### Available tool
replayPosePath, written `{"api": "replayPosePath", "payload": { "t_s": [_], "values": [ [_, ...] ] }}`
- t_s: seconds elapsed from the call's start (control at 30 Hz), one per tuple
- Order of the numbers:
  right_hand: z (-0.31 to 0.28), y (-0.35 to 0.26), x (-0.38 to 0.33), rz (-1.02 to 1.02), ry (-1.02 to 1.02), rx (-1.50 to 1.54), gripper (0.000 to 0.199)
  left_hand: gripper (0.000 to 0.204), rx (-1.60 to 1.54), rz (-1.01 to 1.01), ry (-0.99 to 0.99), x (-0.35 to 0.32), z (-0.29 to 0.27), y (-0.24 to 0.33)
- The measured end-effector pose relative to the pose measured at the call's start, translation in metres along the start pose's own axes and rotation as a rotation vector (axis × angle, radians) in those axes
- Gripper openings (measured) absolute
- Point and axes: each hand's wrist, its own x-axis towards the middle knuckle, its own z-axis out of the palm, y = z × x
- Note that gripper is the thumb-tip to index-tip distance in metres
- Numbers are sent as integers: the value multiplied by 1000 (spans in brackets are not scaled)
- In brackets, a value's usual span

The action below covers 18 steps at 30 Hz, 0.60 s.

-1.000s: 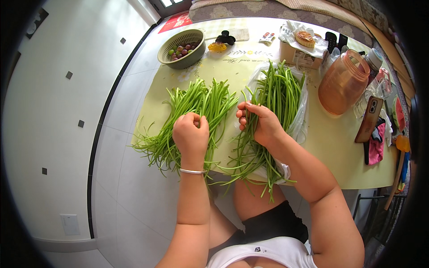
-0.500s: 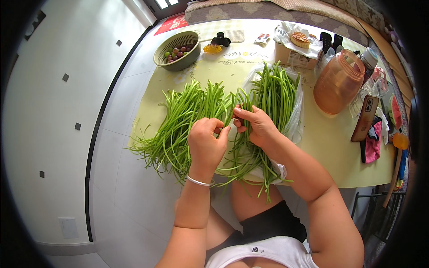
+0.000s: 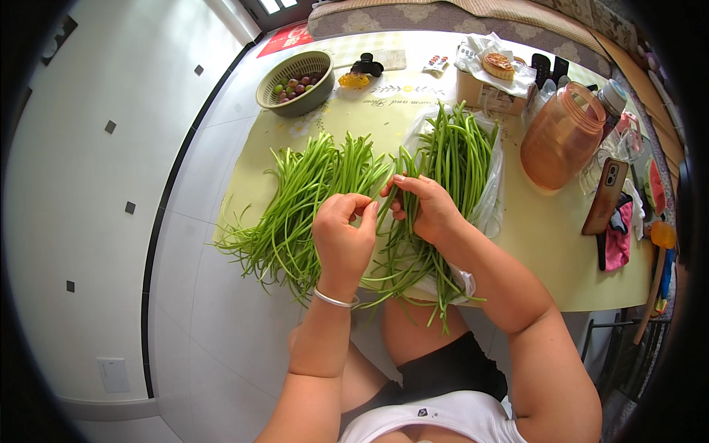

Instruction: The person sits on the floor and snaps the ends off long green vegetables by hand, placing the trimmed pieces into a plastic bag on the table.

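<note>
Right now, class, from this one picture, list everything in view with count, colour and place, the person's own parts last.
Table: 1, pale yellow, centre
Left stem heap: 1, green, table's left
Right stem heap: 1, green, on bag
Plastic bag: 1, whitish, table's middle
Colander set: 1, grey-green, far left
Grapes: several, purple and green, in colander
Box: 1, brown, far right
Pastry: 1, golden, atop box
Jug: 1, translucent orange, right
Phone: 1, brown, right
Sofa: 1, patterned brown, behind table
Wall: 1, white, left
Smaller clutter: uncountable, mixed, mainly right
Bracelet: 1, silvery, left wrist
Left hand: 1, bare, at stems
Right hand: 1, bare, at stems
</note>
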Motion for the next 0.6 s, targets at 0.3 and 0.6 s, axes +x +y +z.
{"api": "replayPosePath", "payload": {
  "t_s": [0.3,0.6],
  "values": [
    [1,-4,-3,22,-15,-95,18,11,92,41,-85,4,-1,-6],
    [-2,2,3,-9,-27,120,15,20,561,46,-73,8,-1,-48]
  ]
}}
